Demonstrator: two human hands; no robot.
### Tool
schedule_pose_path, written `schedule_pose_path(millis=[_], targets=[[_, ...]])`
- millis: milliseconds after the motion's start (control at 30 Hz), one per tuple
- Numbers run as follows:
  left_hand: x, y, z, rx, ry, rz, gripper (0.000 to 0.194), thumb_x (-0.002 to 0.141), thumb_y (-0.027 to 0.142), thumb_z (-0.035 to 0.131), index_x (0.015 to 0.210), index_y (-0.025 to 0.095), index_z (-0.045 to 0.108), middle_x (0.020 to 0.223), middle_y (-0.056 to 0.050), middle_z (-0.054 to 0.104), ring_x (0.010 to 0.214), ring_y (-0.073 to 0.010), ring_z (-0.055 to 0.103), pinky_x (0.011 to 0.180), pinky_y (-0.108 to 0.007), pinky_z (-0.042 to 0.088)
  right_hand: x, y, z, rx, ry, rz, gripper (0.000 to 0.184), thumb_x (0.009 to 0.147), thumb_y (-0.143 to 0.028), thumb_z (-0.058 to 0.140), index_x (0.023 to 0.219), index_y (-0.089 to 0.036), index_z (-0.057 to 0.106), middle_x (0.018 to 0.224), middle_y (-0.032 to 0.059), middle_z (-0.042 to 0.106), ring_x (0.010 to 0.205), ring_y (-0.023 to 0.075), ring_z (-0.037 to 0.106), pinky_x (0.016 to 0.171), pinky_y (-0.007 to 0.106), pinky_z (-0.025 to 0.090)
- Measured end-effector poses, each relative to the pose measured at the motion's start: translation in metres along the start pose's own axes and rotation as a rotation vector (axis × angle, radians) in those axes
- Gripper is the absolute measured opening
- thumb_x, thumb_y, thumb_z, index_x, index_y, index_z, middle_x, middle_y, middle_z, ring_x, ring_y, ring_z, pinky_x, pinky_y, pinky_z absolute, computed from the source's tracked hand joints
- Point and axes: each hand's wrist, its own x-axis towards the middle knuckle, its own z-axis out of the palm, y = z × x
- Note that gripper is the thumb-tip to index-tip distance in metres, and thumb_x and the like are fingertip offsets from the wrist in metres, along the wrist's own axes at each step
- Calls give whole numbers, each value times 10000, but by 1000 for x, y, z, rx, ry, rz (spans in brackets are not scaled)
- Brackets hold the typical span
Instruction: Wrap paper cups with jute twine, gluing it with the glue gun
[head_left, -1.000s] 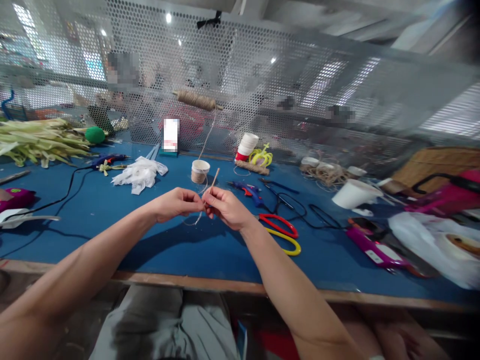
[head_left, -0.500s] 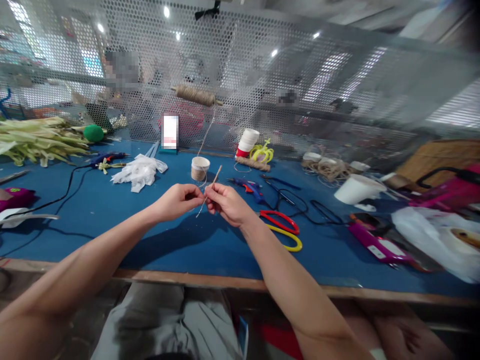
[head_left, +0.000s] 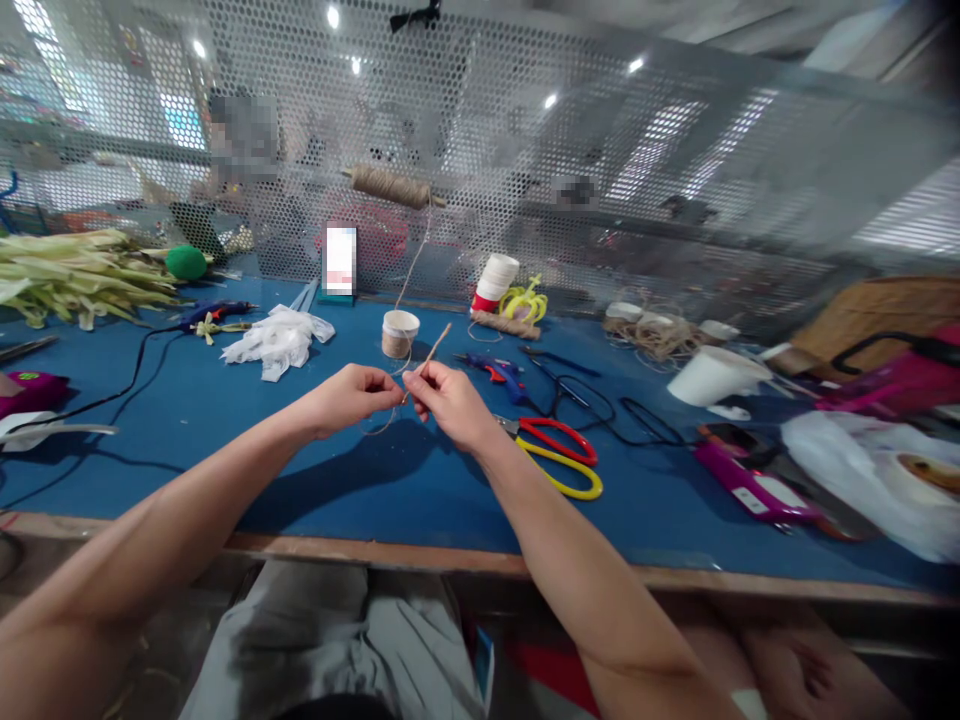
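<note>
So both hands are up over the blue table [head_left: 322,510], just in from its front edge, almost fingertip to fingertip. Call that the middle of the clock. Right hand [head_left: 448,402] has a thin stick [head_left: 438,343] pinched between thumb and fingers, the far end tilting up toward 1 o'clock. Left hand [head_left: 358,397] is pinched closed right by the stick's lower end; can't tell what's between those fingertips. A loose loop of thread [head_left: 382,431] hangs just below them.

Red-and-yellow scissors [head_left: 576,486] lie at 4 o'clock, partly behind the right forearm. Blue glue gun [head_left: 504,376] sits between 2 and 3, white lace [head_left: 276,342] around 10, twine-wrapped cup [head_left: 398,343] at 12. Farther back, there's a cup stack [head_left: 498,275] past 1 and a lit phone [head_left: 341,260] at 11. Farthest, a twine spool [head_left: 390,186] at 12, up against the mesh panel [head_left: 480,130].
</note>
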Motion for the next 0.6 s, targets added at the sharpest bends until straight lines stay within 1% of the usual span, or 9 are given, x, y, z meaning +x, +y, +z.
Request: schedule_pose_path(millis=[133,367,500,600], targets=[[0,2,1,46,38,10,196,699,312,538,649,123,545,536,36,432,474,-57,314,435,-192,217,0,1,1,-22,26,-2,276,762,-419,523,659,-171,458,488,-55,463,407,63,426,421,206,363],[0,2,2,102,76,22,206,692,318,529,609,130,520,513,44,400,472,-61,303,442,-202,217,0,1,3,-76,48,-4,259,773,-403,505,665,-174,456,482,-56,461,395,66,426,415,208,358],[1,0,5,81,72,36,204,666,311,548,578,136,491,509,46,410,476,-59,315,454,-202,228,-1,-2,3,-151,48,-24,273,770,-404,510,638,-174,445,460,-61,451,383,65,417,408,208,336],[2,-3,8,32,62,44,209,666,312,551,577,136,485,508,49,402,475,-57,308,452,-203,215,-1,-2,4,-124,28,-27,275,766,-403,517,634,-175,441,464,-62,447,391,65,414,409,207,337]])
